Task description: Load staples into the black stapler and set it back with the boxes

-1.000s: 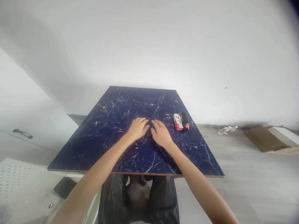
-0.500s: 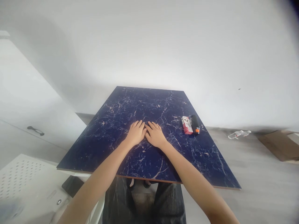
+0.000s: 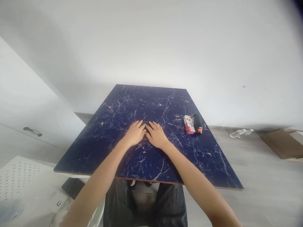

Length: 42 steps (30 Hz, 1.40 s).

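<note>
Left hand: The left hand (image 3: 134, 134) was palm down on the dark-blue marbled surface (image 3: 104, 138), open, fingers reaching to the far side and a little to the right, with nothing in hold.
Right hand: The right hand (image 3: 157, 136) mirrored it, palm down and open, fingers slanting to the far left, also without a hold on anything.
Gap between the hands: Thumbs and index fingers came very close in the middle; whether they touched could not be told.
Forearms: Both were bare and ran inward from the near left and near right, crossing the near edge.
Red-and-white box: The red-and-white box (image 3: 189, 125) lay on the surface, right of the right hand and well apart from it.
Black cylindrical object: The black cylindrical object (image 3: 197, 123), orange at its near end, lay just right of the box.
Change since one second earlier: The hands had drawn closer together, narrowing a clear gap, while the box and the black object had kept their places on the surface.
</note>
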Each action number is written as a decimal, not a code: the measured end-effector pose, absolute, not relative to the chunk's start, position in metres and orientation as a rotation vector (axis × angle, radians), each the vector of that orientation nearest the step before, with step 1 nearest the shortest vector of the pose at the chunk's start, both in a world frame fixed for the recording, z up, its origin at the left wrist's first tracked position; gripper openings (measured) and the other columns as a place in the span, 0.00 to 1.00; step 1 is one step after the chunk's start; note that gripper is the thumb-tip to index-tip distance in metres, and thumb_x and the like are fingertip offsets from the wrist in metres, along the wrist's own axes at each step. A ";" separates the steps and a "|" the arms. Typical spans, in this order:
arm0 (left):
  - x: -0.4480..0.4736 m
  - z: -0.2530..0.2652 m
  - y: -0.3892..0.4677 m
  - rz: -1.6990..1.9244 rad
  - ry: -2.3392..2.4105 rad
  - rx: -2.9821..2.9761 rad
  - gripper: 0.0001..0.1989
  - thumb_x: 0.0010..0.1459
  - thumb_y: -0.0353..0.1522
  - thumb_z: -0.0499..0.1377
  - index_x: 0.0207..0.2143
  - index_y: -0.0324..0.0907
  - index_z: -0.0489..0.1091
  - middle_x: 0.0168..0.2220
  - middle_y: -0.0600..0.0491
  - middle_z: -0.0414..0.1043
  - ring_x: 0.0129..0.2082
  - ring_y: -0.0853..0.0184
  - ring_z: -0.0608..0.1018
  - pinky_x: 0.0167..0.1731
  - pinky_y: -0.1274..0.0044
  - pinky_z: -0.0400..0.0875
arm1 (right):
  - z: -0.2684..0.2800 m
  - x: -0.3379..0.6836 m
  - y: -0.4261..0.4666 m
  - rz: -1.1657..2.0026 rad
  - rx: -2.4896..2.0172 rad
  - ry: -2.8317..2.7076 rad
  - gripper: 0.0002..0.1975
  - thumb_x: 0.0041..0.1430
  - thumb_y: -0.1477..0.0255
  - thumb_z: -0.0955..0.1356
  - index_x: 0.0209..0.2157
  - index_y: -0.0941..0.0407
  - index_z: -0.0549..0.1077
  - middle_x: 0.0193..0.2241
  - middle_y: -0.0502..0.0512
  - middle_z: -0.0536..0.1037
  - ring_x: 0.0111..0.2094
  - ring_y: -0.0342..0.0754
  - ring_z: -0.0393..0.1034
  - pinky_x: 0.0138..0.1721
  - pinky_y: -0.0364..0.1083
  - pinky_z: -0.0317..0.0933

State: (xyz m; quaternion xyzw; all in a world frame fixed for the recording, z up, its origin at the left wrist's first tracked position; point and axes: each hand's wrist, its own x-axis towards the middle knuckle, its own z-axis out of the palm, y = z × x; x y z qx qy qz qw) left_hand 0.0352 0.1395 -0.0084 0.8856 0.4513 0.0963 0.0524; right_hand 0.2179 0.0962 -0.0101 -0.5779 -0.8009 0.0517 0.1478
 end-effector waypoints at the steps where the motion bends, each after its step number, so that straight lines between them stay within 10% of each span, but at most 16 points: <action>1: 0.034 -0.009 0.140 0.296 1.367 2.693 0.27 0.74 0.38 0.44 0.68 0.35 0.64 0.72 0.40 0.56 0.72 0.48 0.58 0.70 0.56 0.55 | -0.010 0.218 0.096 0.146 -1.660 -2.304 0.27 0.74 0.63 0.58 0.68 0.57 0.64 0.70 0.64 0.61 0.72 0.63 0.51 0.71 0.63 0.44; 42: 0.028 -0.019 0.142 0.348 1.311 2.704 0.26 0.73 0.37 0.45 0.68 0.38 0.62 0.72 0.41 0.54 0.73 0.48 0.56 0.70 0.55 0.54 | -0.008 0.218 0.095 0.147 -1.664 -2.305 0.27 0.74 0.63 0.58 0.68 0.57 0.65 0.70 0.64 0.61 0.71 0.62 0.51 0.71 0.62 0.44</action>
